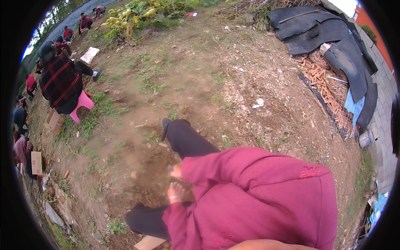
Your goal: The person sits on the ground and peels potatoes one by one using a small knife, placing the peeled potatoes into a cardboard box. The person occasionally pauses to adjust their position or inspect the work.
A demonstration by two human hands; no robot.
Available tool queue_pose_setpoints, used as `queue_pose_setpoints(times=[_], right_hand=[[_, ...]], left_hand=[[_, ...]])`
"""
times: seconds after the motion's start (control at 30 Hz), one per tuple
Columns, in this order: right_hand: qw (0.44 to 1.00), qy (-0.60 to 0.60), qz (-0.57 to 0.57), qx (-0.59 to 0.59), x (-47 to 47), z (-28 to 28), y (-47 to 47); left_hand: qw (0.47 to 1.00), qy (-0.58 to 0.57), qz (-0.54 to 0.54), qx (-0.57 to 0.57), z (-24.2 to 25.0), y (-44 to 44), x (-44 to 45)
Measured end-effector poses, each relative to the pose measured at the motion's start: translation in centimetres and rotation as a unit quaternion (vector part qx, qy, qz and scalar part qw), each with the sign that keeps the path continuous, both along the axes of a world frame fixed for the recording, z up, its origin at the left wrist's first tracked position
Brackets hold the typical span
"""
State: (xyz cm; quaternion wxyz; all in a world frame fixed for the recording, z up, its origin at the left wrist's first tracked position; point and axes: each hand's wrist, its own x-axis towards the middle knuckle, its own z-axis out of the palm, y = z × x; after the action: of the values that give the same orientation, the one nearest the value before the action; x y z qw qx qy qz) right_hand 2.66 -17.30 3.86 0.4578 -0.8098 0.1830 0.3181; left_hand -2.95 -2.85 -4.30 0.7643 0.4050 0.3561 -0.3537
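My right hand, partly covered by its magenta cuff, is low over the loose brown soil between my knees. A small greyish thing shows at its fingers, too blurred to name. Just beside it is my left hand, back upward, fingers bent, with a pale bracelet at the wrist. Whether it holds anything is hidden. Dark trousers cover my bent legs on both sides of the hands. An open cardboard box by my left leg contains tan round things, partly cut off by the sleeve and frame edge.
A person in a plaid jacket sits on a pink plastic stool at the left, with several people beyond. Another cardboard box stands far left. Corn cobs lie under black sheets at right. Leafy plants grow ahead.
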Motion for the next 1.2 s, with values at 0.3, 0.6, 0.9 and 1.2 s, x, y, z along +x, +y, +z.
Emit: queue_pose_setpoints(times=[0.3,0.6,0.9,1.2], right_hand=[[1.0,0.006,-0.023,0.003,0.5,-0.5,-0.2],[0.998,-0.017,-0.008,0.066,0.0,2.2,0.0],[0.998,0.016,0.046,0.044,0.9,-1.3,1.1],[0.997,-0.023,0.021,0.066,0.7,-4.3,1.5]], left_hand=[[0.999,-0.01,-0.042,0.004,-0.5,-0.5,0.4],[0.999,-0.029,-0.039,0.007,0.8,-0.4,0.3],[0.998,-0.044,-0.012,0.048,2.9,-0.5,-0.2],[0.998,-0.033,-0.006,0.057,3.3,-0.7,0.0]])
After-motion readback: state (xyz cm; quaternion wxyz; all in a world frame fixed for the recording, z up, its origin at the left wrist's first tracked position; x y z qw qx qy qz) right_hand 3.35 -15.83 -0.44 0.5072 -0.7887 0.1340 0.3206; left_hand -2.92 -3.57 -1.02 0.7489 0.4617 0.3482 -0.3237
